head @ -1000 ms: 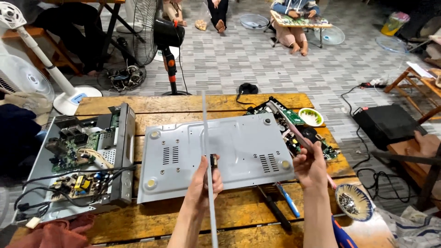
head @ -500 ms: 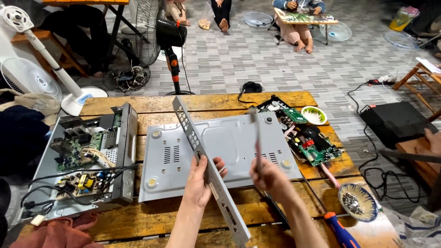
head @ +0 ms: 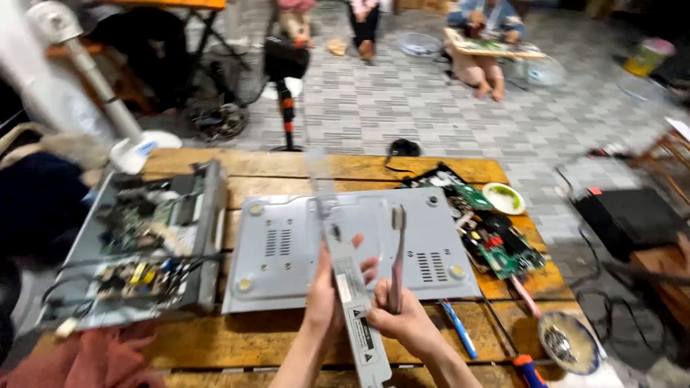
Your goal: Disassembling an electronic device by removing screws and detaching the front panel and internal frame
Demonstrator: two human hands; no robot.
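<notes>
At nine o'clock on the wooden table point(head: 287, 176) lies an opened device chassis point(head: 136, 244) with bare circuit boards, and a grey metal case point(head: 287, 251) lies flat at centre. Over that case the left hand point(head: 327, 287) is clamped around a long grey panel strip point(head: 345, 287), while just beside it the right hand point(head: 406, 320) grips an upright pink toothbrush point(head: 397, 259). Green circuit boards point(head: 496, 241) lie at three o'clock.
</notes>
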